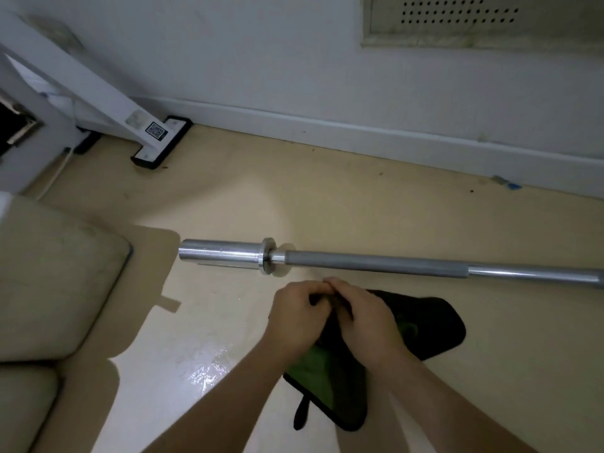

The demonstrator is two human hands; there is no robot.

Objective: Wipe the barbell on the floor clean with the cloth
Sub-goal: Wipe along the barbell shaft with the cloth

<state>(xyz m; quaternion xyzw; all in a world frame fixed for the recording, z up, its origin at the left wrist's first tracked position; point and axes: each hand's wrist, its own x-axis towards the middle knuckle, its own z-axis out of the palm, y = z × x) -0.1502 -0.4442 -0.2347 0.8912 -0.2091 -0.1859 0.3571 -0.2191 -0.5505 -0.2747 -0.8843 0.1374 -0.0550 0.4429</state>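
A silver barbell [376,263] lies on the beige floor, its sleeve end and collar at the left and its shaft running off the right edge. Just in front of it lies a black cloth with green patches [434,325], spread flat on the floor. My left hand [297,318] and my right hand [366,318] meet over the cloth's far left edge. Both hands have curled fingers that pinch the dark fabric between them. The part of the cloth under my hands and forearms is hidden.
A beige cushion [55,282] fills the left side. A white frame leg on a black-edged foot [160,142] stands at the back left near the baseboard [359,132]. A wet, shiny patch [209,367] marks the floor left of my forearms.
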